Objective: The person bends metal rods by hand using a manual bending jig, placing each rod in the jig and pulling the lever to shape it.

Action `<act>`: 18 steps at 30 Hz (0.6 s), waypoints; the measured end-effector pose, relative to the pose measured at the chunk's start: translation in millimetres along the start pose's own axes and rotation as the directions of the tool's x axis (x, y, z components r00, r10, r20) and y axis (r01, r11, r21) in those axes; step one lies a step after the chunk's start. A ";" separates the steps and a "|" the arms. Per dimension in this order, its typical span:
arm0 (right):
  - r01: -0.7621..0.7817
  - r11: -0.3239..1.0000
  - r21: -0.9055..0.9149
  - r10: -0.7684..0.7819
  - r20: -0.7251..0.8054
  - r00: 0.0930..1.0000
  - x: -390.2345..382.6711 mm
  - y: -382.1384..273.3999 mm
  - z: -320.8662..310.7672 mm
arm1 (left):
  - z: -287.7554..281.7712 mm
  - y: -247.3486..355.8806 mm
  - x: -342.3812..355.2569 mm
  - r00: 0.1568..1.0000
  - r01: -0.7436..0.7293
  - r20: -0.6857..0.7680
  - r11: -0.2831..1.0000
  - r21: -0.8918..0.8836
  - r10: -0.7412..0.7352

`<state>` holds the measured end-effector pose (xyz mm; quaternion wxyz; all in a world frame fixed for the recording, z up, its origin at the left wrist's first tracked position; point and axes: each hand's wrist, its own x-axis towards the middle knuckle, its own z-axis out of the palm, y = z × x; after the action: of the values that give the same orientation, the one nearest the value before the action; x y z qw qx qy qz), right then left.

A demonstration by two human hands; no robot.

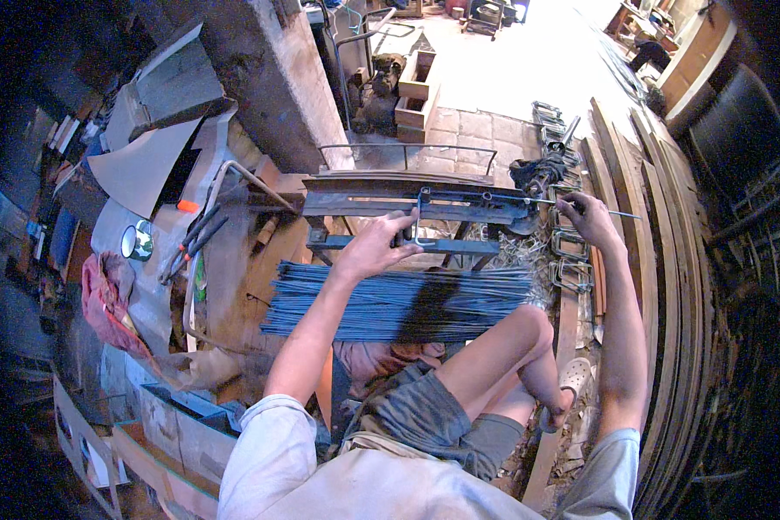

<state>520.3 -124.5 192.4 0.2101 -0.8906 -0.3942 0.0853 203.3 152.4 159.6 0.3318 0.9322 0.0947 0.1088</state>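
Observation:
My right hand [591, 221] is closed round a thin metal rod [626, 213], whose free end sticks out past my fingers to the right. The rod runs leftward along a narrow metal bench [347, 208] and passes by short pegs on its top. At the bench's left part the rod is bent down into a squared hook [419, 221]. My left hand [381, 247] closes its thumb and fingers at this bent part. Just below the bench, in front of my knees, lies a thick bundle of straight rods [347, 299], partly in shadow.
Bent metal pieces [570, 273] lie in a row right of the bench, beside long wooden planks [654, 286]. A dark cloth [536, 172] is near the bench's far right. Left are long-handled cutters [195, 244], an enamel mug [137, 240] and a red cloth [108, 295]. Wooden boxes [416, 78] stand behind.

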 end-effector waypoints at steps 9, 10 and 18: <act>-0.064 0.998 0.024 0.062 0.080 0.995 5.6 1.7 3.7 | -2.5 9.4 -3.5 0.998 0.030 -0.058 0.994 -0.108 -0.036; -0.101 0.994 0.037 0.097 0.086 0.992 5.9 4.0 2.5 | -2.2 9.2 -3.5 0.997 0.019 -0.081 0.999 0.037 -0.016; -0.168 0.986 -0.005 0.167 0.104 0.980 13.3 15.2 5.2 | -5.1 -5.6 6.4 0.970 -0.213 -0.044 0.922 0.324 0.239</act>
<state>537.7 -122.2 181.2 0.1831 -0.9146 -0.3280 0.1496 207.5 161.4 160.8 0.1590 0.9727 0.0164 0.1681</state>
